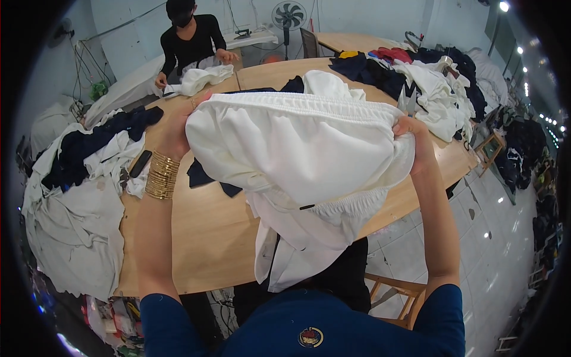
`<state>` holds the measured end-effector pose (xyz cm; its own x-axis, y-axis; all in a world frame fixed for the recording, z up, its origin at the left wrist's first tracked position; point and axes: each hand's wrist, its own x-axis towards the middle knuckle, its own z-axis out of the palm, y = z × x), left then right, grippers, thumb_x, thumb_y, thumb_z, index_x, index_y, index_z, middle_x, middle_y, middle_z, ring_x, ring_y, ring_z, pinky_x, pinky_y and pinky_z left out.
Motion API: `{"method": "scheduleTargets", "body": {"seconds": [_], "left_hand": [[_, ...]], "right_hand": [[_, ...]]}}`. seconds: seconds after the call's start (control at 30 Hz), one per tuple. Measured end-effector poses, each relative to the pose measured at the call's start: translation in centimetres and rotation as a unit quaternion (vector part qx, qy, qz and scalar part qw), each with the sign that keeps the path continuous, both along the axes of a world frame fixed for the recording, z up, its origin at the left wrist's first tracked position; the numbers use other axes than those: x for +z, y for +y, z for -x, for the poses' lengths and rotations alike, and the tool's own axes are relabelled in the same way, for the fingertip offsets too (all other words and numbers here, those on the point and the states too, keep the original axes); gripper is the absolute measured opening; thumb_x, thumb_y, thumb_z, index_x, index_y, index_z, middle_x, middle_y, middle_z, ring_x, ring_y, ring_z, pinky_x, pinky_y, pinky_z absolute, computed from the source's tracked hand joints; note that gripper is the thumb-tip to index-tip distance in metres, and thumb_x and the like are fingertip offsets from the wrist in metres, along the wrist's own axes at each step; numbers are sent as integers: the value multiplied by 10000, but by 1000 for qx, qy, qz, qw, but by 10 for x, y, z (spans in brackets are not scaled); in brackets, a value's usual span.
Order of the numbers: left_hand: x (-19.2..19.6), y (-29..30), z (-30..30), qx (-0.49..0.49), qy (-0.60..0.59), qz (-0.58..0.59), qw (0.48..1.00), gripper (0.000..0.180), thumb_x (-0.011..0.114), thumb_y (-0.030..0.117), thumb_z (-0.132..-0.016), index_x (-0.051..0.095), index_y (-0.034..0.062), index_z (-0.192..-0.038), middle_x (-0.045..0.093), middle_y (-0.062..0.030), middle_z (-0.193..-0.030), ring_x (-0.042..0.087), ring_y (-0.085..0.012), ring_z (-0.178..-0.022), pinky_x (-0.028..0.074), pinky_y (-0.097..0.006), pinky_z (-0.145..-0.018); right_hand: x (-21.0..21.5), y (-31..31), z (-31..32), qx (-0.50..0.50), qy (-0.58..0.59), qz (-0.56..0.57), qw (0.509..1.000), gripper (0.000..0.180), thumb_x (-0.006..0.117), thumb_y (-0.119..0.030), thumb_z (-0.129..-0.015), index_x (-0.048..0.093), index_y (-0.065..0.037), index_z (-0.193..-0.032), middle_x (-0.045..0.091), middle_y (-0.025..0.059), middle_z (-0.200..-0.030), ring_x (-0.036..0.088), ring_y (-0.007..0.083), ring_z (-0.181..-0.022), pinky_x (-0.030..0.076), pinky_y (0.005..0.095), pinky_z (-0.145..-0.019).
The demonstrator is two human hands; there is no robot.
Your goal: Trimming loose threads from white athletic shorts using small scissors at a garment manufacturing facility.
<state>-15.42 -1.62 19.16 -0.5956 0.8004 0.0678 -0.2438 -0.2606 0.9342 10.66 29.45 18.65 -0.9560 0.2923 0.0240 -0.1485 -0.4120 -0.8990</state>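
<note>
Stretched wide between both hands is a white garment (291, 149) with a gathered elastic band along its top edge. A second gathered edge and loose white panels hang below it, over the near side of the table. My left hand (180, 127) is closed on the band's left end; the cloth partly hides its fingers. At the right end, the fingers of my right hand (413, 134) close round the fabric. Two pointed grey blades, like thread snips (407, 101), stick up just above those fingers; I cannot tell whether the hand holds them.
A wooden table (196, 250) curves around in front. White and navy cloth (83, 208) heaps on its left, with a dark, long object (140, 163) alongside. Another garment pile (437, 95) lies at the right. Across the table a person (193, 44) handles white cloth. A wooden stool (398, 297) stands near me.
</note>
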Motion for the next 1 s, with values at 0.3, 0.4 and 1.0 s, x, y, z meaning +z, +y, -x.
{"method": "scheduleTargets", "body": {"seconds": [0.3, 0.4, 1.0], "left_hand": [[-16, -19, 10, 2, -2, -37, 999, 362, 352, 176, -940, 463, -1, -1237, 550, -89, -1188, 565, -149, -1002, 451, -296, -884], [-13, 1, -52, -154, 39, -160, 974, 371, 571, 206, -853, 528, -29, -1137, 603, -91, -1073, 591, -166, -943, 460, -270, -851], [66, -8, 40, 363, 450, 167, 798, 247, 437, 63, -773, 649, 50, -899, 612, -20, -667, 532, -77, -431, 447, -198, -408]], "right_hand": [[1, -4, 19, -125, -25, -178, 976, 177, 554, -90, -663, 600, -7, -812, 608, 65, -721, 593, 164, -647, 479, 268, -613], [-6, 17, 46, -215, -22, -492, 843, 173, 570, -87, -682, 616, -21, -835, 612, 56, -706, 589, 151, -657, 456, 267, -598], [77, 93, 63, -286, -70, -716, 634, 283, 620, -219, -687, 648, -41, -904, 587, 111, -622, 561, 202, -555, 431, 324, -516]]}}
